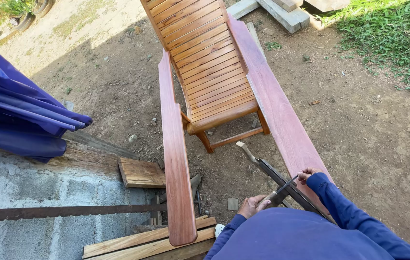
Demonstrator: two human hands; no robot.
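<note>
Head view, looking down. The person in blue long sleeves stands at the foot of a slatted wooden lounge chair [212, 72] on bare dirt. Both hands are on a hand saw [282, 183] held low in front of the body, just above the chair's right arm plank [282, 115]. The saw's wooden handle end points up and away toward the chair seat; the dark blade runs back toward the person's right side.

Left hand [254, 206] is curled closed around a thin file [282, 188], gripping its handle end. Right hand [307, 174] is pinched mostly closed at the file's far tip, fingertips resting against the saw blade; whether it also steadies the blade cannot be told.

Handling judgement: the saw is stiff steel, light to moderate in weight, with a toothed edge that can cut, so the wooden handle or the flat back of the blade are the places to hold. The file is thin, rigid and light, best held at both ends.

Around: the chair's left arm plank [176, 159], a rusty long saw blade [65, 211] lying across a concrete block wall [32, 192], loose boards [142, 173], a folded blue umbrella [17, 115], and grass [392, 33] at top right.
</note>
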